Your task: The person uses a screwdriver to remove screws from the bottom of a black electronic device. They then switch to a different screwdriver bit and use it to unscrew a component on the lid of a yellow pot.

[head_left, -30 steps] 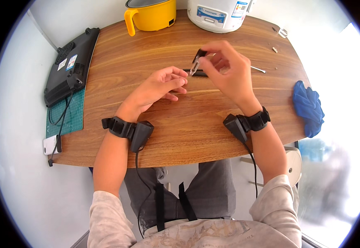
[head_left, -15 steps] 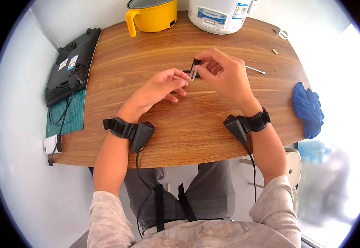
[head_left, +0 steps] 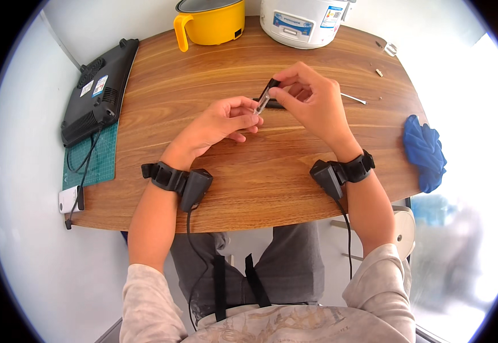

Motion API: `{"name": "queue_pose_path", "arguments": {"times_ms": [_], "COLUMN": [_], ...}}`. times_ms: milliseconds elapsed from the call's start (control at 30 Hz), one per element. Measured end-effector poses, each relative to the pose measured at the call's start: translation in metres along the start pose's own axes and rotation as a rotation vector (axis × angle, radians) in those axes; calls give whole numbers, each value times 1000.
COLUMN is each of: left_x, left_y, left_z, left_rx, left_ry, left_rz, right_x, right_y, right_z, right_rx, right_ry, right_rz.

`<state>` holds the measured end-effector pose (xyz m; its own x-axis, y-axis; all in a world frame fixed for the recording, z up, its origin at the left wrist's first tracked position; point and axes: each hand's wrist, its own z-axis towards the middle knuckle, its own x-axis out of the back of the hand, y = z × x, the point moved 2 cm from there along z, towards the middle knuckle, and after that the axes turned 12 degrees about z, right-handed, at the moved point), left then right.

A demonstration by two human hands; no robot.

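Observation:
My right hand point(head_left: 313, 103) pinches the black upper end of a small slim tube point(head_left: 265, 99) between thumb and fingers. The tube slants down to the left, and its lower part is clear. At that lower tip, my left hand point(head_left: 230, 121) closes its thumb and forefinger, with the other fingers loosely curled below. Behind the tube a black bar-like thing point(head_left: 274, 104) lies on the table, partly hidden. A thin pale rod point(head_left: 353, 99) emerges from behind my right hand; whether it joins the black piece cannot be seen.
On the wooden table point(head_left: 249, 188), a yellow pot point(head_left: 217, 26) and a white cooker point(head_left: 299, 26) stand at the back. A black appliance point(head_left: 97, 97) and green mat point(head_left: 103, 157) are left; a blue cloth point(head_left: 424, 151) hangs over the right edge. Cables trail from both wrist devices.
The tube has tilted more and its lower tip has moved left and slightly down, between my left thumb and forefinger. My right hand still holds its black end.

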<state>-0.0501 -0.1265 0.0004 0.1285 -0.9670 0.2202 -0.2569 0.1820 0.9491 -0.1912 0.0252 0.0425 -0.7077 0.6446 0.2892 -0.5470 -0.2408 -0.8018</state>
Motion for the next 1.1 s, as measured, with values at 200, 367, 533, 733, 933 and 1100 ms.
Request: {"name": "queue_pose_path", "arguments": {"times_ms": [200,367,533,733,933,1100], "left_x": [3,2,9,23,21,24], "left_y": [0,-3,-6,-1,13,20], "left_z": [0,2,2,-1,-6,-10], "left_rx": [-2,-3,-6,-81,-182,-281], "left_ry": [-5,-16,39,260,392,349], "left_rz": [34,21,-51,-256,-337,-241], "right_x": [-1,-1,0,-2,0,14], "right_y": [3,11,16,21,22,40], "right_z": [1,1,2,0,-1,-2], "right_rx": [5,-9,-103,-159,-134,-151], "right_ry": [-34,-27,44,-69,-128,-161], "right_rz": [-38,-35,-21,-77,-193,-414]}}
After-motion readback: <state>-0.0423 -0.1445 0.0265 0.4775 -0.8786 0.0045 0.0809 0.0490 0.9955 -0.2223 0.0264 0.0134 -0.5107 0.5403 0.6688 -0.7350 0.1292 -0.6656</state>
